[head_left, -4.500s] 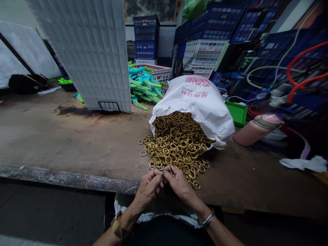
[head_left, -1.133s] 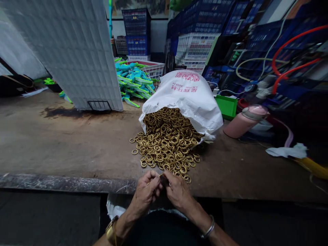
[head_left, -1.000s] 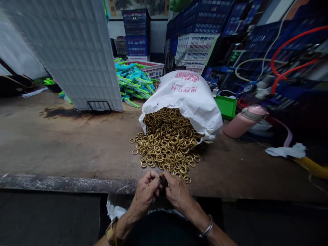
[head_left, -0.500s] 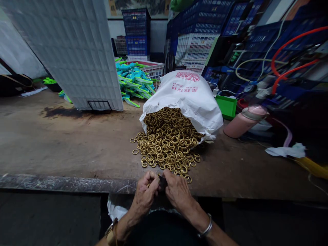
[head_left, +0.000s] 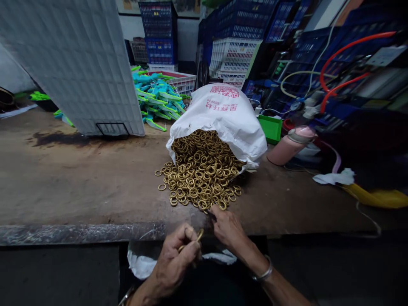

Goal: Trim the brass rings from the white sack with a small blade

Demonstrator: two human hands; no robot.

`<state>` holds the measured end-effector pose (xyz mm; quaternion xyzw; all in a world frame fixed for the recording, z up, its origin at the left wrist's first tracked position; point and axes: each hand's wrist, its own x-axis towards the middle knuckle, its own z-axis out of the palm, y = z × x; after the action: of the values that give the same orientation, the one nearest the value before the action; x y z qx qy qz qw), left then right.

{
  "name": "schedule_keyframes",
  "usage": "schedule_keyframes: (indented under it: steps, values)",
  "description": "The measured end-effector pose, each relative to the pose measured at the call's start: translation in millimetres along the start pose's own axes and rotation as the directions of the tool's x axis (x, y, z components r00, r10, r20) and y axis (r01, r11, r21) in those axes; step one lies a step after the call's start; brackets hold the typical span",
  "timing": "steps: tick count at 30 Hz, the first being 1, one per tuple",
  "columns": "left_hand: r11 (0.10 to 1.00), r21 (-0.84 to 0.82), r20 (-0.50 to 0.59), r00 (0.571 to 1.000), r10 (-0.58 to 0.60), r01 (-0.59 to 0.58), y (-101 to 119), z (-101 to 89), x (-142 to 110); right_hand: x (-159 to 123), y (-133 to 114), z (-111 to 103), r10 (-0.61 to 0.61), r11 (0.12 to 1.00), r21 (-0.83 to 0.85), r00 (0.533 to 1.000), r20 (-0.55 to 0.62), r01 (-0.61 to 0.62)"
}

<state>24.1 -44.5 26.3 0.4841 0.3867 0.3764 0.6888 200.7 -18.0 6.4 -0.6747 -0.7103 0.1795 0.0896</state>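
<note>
My left hand (head_left: 179, 257) is closed around brass-coloured rings (head_left: 200, 234), above the table's front edge. One ring stands out between thumb and forefinger; another shows in part under the fingers. My right hand (head_left: 228, 227) reaches to the near edge of a heap of similar rings (head_left: 197, 180). A small dark object (head_left: 211, 216), partly hidden, is pinched in its fingers, with its tip beside the nearest rings. The rings spill from the mouth of a white woven sack (head_left: 219, 110) with red print, which lies on its side.
The wooden table (head_left: 95, 182) carries a tall grey panel (head_left: 95, 76) at left. Behind lie green and turquoise plastic pieces (head_left: 159, 100). A green tray (head_left: 270, 128), a pink bottle (head_left: 290, 146) and red hoses (head_left: 331, 91) are at right. Stacked crates (head_left: 161, 32) stand further back.
My hands have parted. The left came down and nearer to me with the ring; the right moved forward to the heap's edge with the dark object. The whole view has shifted slightly.
</note>
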Motion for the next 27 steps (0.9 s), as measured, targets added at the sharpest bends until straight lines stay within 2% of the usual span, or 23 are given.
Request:
schedule_keyframes:
  steps: [4, 7, 11, 20, 27]
  values:
    - [0.949, -0.273, 0.034, 0.987, -0.157, 0.160, 4.9, -2.8, 9.2, -10.1, 34.9, -2.5, 0.102, 0.989, 0.125, 0.983, -0.150, -0.084]
    - [0.907, -0.370, 0.018, 0.978, -0.207, 0.199, 1.5, -5.4, 19.2, -18.9, 49.8, 3.6, 0.134, 0.985, 0.131, 0.972, -0.192, -0.110]
    - [0.848, -0.493, -0.005, 0.974, -0.225, 0.193, -2.7, -6.6, 23.2, -24.3, 47.2, 11.9, 0.116, 0.993, 0.062, 0.968, -0.224, -0.105]
    - [0.695, -0.667, 0.069, 0.951, -0.301, 0.269, -16.3, -14.5, 25.5, -20.3, 37.6, 9.2, 0.197, 0.977, -0.038, 0.961, -0.195, -0.208]
    - [0.716, -0.616, 0.098, 0.934, -0.343, 0.327, -19.4, -6.2, 29.4, -17.8, 39.1, 6.7, 0.249, 0.960, -0.086, 0.951, -0.181, -0.268]
